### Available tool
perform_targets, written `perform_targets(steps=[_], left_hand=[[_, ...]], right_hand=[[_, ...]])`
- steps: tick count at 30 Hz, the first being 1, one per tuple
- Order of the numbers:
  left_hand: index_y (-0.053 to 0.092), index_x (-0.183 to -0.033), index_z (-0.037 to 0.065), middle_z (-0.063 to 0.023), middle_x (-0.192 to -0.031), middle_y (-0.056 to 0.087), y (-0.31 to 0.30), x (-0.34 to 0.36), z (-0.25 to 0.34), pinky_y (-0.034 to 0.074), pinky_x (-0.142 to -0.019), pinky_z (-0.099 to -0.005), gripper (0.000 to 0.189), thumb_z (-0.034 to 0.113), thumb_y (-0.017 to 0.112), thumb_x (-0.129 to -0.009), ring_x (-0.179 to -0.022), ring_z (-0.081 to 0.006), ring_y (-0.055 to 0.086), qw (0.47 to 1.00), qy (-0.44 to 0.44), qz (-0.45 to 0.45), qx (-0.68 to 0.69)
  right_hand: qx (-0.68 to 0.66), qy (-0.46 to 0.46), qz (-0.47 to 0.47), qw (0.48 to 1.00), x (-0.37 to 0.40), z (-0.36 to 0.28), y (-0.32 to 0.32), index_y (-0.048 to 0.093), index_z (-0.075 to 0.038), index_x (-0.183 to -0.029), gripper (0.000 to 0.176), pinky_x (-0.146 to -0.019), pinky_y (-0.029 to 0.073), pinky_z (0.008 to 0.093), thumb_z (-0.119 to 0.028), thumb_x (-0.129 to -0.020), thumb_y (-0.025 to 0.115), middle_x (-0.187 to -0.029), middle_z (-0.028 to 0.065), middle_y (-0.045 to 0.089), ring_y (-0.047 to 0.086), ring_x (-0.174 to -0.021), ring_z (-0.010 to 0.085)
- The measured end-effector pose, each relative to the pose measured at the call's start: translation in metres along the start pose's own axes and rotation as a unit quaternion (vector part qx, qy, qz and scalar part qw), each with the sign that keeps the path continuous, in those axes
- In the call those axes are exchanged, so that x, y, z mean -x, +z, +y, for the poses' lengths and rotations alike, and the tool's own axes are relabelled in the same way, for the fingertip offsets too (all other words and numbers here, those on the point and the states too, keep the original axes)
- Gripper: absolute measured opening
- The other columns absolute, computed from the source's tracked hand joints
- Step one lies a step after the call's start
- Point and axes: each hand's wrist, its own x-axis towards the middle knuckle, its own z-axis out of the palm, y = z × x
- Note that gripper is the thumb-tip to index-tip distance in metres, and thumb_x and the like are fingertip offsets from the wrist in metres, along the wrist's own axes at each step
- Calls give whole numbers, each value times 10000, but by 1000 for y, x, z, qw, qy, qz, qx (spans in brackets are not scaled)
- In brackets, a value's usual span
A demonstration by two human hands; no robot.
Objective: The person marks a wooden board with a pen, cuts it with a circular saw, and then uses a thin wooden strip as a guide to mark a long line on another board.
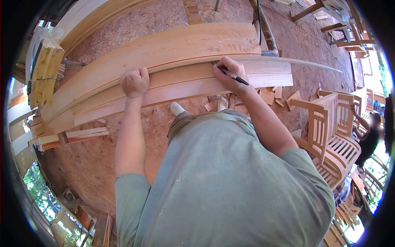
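My right hand (231, 75) is closed around a black pen (236, 77), its tip down at the edge of a long thin straightedge (304, 62). The straightedge lies lengthwise over wooden planks and juts out past their right end. My left hand (135, 82) is curled into a fist on the straightedge, pressing it against the wood; its fingertips are hidden. Beyond the straightedge is a wide pale plank (185, 40). On the near side lies a narrower plank (181, 87) with a dark line along it.
Stacked boards (46, 74) stand at the left. Wood offcuts (267, 96) lie on the sawdust-covered ground (98, 150) below the planks. Slatted wooden chairs (329, 123) stand at the right, with another person (368, 138) beside them. A pole (266, 31) stands behind the planks.
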Motion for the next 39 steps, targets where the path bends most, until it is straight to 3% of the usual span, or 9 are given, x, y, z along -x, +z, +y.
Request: perform_targets(steps=[12, 15, 19, 21, 22, 24, 39], left_hand=[[637, -575, 37, -167, -654, 661, -1, 0, 2, 500, -706, -459, 366, 237, 518, -857, -631, -357, 636, 1000, -3, 2, -2], [627, -610, 36, -183, -698, 657, -2, 0, 3, 479, -717, -484, 362, 252, 507, -874, -674, -394, 626, 1000, -15, -15, 14], [642, -577, 31, -169, -667, 667, -4, -1, 5, 501, -715, -457, 371, 240, 520, -859, -641, -357, 643, 1000, -5, 2, 0], [643, -579, 30, -171, -671, 669, -4, -1, 5, 501, -716, -457, 373, 242, 521, -860, -644, -357, 645, 1000, -1, 3, -1], [644, -581, 29, -172, -674, 669, -4, -1, 5, 501, -719, -457, 374, 242, 521, -861, -646, -357, 646, 1000, -2, 0, -1], [646, -582, 28, -174, -677, 670, -4, -1, 5, 501, -721, -456, 374, 243, 521, -862, -648, -356, 647, 1000, -4, -2, -2], [649, -578, 39, -162, -664, 670, -1, 0, 4, 501, -707, -453, 360, 236, 529, -854, -636, -346, 647, 1000, -5, -1, -4]], right_hand=[[1, -1, -1, 1000, -1, -2, -1, 561, -8, -796, 139, -630, 524, 431, -77, -819, 678, -722, 209, 635, 648, -685, 394], [7, -8, 9, 1000, -1, 1, 1, 558, -8, -795, 137, -629, 524, 431, -75, -817, 675, -718, 209, 634, 648, -683, 396], [7, -8, 1, 1000, -1, 2, 0, 555, -8, -796, 134, -628, 524, 431, -71, -817, 672, -721, 209, 635, 648, -683, 396], [12, -12, 4, 1000, -1, 5, 1, 588, -14, -821, 139, -624, 509, 367, -104, -849, 690, -724, 176, 631, 639, -664, 292], [12, -12, 4, 1000, 0, 4, 0, 588, -14, -821, 139, -624, 509, 367, -104, -849, 690, -724, 176, 631, 639, -664, 292], [6, -10, -8, 1000, 0, 0, -2, 554, -8, -794, 131, -634, 524, 429, -70, -817, 668, -730, 204, 639, 651, -695, 392], [25, -35, 15, 999, 0, -5, 0, 551, -17, -783, 126, -619, 517, 421, -59, -811, 667, -714, 198, 629, 640, -684, 389]])
